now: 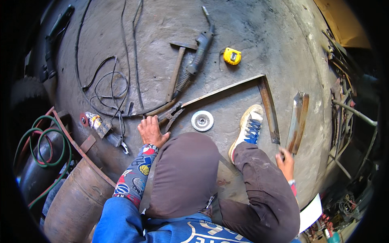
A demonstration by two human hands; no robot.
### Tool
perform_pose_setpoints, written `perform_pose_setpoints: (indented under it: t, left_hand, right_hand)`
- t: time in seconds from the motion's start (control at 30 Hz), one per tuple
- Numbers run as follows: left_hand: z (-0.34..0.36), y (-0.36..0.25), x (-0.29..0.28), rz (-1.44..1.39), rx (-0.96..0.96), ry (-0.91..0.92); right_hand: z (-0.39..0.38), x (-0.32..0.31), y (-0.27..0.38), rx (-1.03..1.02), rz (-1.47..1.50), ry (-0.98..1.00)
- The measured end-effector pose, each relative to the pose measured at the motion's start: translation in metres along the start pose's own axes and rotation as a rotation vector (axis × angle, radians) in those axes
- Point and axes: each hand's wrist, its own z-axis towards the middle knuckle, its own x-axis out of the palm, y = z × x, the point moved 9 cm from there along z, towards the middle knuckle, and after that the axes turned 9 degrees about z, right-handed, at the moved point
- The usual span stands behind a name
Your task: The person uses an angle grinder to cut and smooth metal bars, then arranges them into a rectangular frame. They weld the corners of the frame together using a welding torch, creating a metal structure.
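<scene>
My left hand (152, 131) curls over the near left end of a bent angle-iron frame (223, 88), beside a dark clamp or bracket (175, 114). My right hand (285, 163) is low on the right, fingers curled near the frame's lower right end, on something small I cannot make out. A loose rusty angle piece (300, 119) lies right of the frame. A flap disc (202, 120) lies inside it by my shoe. Above lie a hammer (177, 69), a welding gun (196, 60) and a yellow tape measure (231, 56).
An angle grinder (101, 127) lies among looped cables (109, 87) on the left. A rusty cylinder (77, 202) and coiled hoses (48, 146) stand at lower left. Scrap metal bars (352, 109) crowd the right edge. Another dark torch (56, 32) lies at upper left.
</scene>
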Motion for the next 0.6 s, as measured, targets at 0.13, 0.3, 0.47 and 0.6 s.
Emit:
perform_pose_setpoints:
  t: [0.13, 0.3, 0.47, 0.6]
  left_hand:
    - [-0.001, 0.008, 0.036, 0.165, -0.013, -0.020]
    - [-0.011, 0.010, 0.064, 0.063, -0.081, -0.112]
    - [0.009, -0.002, -0.018, 0.020, 0.094, -0.035]
    - [0.096, -0.038, -0.101, -0.430, 0.332, 0.480]
  right_hand:
    - [0.063, 0.018, 0.038, -0.096, -0.002, -0.014]
    - [0.109, 0.028, 0.076, -0.285, -0.131, -0.187]
    - [0.168, 0.025, 0.064, -0.197, -0.258, -0.321]
    - [0.195, 0.046, 0.050, -0.203, -0.230, -0.277]
